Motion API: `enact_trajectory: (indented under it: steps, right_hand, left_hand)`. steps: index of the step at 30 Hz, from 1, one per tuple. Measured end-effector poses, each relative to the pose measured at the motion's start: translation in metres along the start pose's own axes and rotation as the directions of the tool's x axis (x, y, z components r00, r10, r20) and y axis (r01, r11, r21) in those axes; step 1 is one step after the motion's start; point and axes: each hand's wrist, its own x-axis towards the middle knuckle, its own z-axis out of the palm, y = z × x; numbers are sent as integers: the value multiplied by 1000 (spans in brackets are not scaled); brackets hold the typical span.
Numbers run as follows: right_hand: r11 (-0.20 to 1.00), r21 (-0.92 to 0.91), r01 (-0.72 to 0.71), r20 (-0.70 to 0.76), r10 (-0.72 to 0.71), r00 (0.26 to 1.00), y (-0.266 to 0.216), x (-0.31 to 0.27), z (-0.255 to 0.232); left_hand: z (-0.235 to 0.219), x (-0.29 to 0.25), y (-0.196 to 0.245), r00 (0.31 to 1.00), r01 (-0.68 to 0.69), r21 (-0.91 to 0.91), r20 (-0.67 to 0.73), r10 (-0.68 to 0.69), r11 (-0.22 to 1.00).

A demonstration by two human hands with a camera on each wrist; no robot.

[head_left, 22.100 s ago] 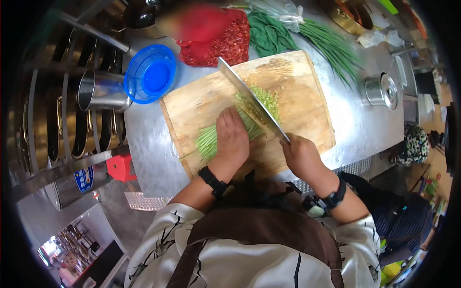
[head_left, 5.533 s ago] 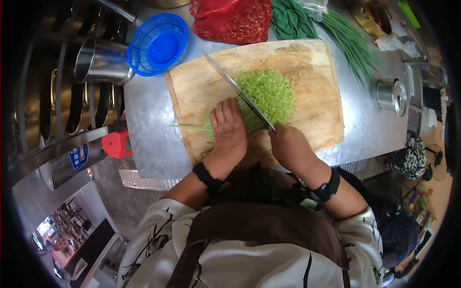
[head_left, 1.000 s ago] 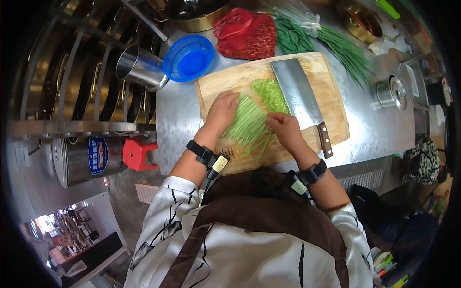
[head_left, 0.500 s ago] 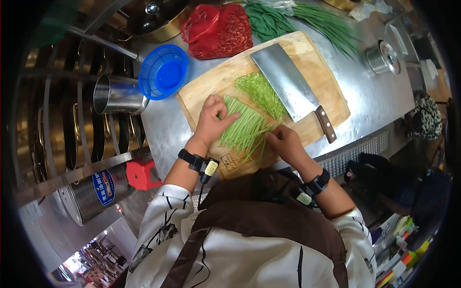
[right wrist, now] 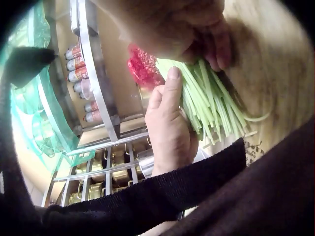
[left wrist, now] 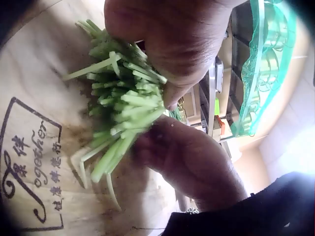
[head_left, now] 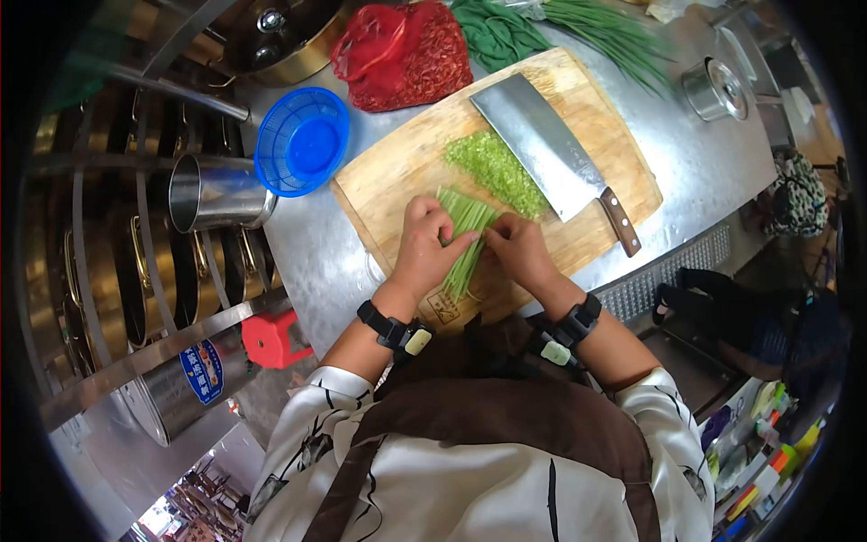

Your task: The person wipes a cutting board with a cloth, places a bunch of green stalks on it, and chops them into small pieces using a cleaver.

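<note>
In the head view a bundle of thin pale-green stalks (head_left: 463,262) lies between both hands on the wooden cutting board (head_left: 388,176). My left hand (head_left: 423,248) grips its left side, fingers curled and thumb across the top. From the right, my right hand (head_left: 524,253) holds the bundle with thumb and fingertips close to the left thumb. In the left wrist view the cut ends of the stalks (left wrist: 123,98) fan out, some bent loose. Finely chopped green pieces (head_left: 497,170) form a heap beyond the hands. A cleaver (head_left: 533,135) lies flat right of the heap, handle toward the right.
A blue plastic basket (head_left: 302,142) and a steel pot (head_left: 212,192) stand left of the board. Behind it are a red mesh bag of dried chillies (head_left: 406,59), a green cloth (head_left: 497,34) and long green scallions (head_left: 610,36). A lidded steel canister (head_left: 715,88) stands at right.
Earlier the right hand chopped with the cleaver; now the cleaver lies on the board. Over the last second the hands have come together, squeezing the spread stalks into a narrower bundle.
</note>
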Motion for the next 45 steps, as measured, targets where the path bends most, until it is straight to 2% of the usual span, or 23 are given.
enact_trajectory:
  steps: [4,6,9,12,14,15,17,18,20,21,23,24,26,31,34,36,37,38,39,41,42,43,45]
  right_hand:
    - [999,38,-17,22,16,1000,-4,-2,-5]
    - [999,-5,-40,90,40,995,-8,-2,-8]
    - [997,33,-74,155,68,985,-11,0,-14]
    - [990,100,-96,232,71,970,-14,3,-19]
    - [987,132,-88,269,50,962,-7,8,-20]
    - [984,155,-86,282,39,959,-6,9,-19]
    - [979,175,-107,310,48,949,-7,11,-20]
    - [976,179,-122,325,58,944,-8,11,-22]
    - [972,187,-139,329,71,942,-12,12,-24]
    - [970,192,-148,329,79,941,-13,12,-24]
    - [966,213,-146,342,67,937,-8,13,-25]
    - [962,233,-142,350,54,935,-5,13,-24]
    - [950,263,-168,370,62,927,-1,16,-25]
    - [898,366,-246,389,92,917,3,19,-26]
    - [940,303,-157,415,19,910,3,22,-28]
    - [995,-24,92,398,-75,914,4,24,-29]
    - [995,-36,98,403,-75,912,-6,18,-35]
    - [969,-66,236,335,-202,920,-17,8,-44]
    - [924,-105,367,271,-329,905,-29,-1,-52]
    - [868,-211,449,101,-437,894,-35,-6,-82]
    - [782,-383,492,21,-526,850,-34,-5,-100]
    - [671,-546,502,-40,-619,784,-30,-2,-120]
    - [490,-783,383,-26,-641,767,-8,3,-154]
  left_hand:
    - [-5,2,8,999,33,44,-33,-31,999]
    - [-9,3,11,998,50,64,-31,-48,997]
    - [-12,6,14,999,29,124,-26,-26,992]
    - [-12,8,12,988,140,121,-86,-130,983]
    - [-6,8,9,952,190,-49,-236,-196,981]
    - [-8,8,8,951,198,-31,-236,-200,980]
    - [-9,5,8,965,248,104,-117,-235,963]
    - [-8,4,9,964,255,111,-113,-242,961]
    - [-4,2,12,969,244,319,-53,-240,916]
    - [-4,5,21,969,247,322,-52,-243,914]
    - [-5,12,48,935,297,397,62,-348,869]
    - [-3,12,54,936,296,400,61,-347,867]
    - [2,11,62,921,269,520,108,-375,811]
    - [24,0,56,946,211,612,69,-317,762]
    - [25,-1,56,946,216,628,55,-320,748]
    - [27,-2,55,938,232,622,60,-341,748]
    - [29,-4,52,954,209,632,36,-298,746]
    - [31,-5,50,967,188,643,11,-255,742]
    - [32,-6,50,966,198,636,1,-258,746]
    - [34,-5,51,966,205,649,-13,-259,732]
    - [35,-5,51,965,216,640,-25,-261,738]
    - [35,-5,51,963,218,649,-23,-267,729]
    - [36,-5,49,961,234,647,-39,-275,726]
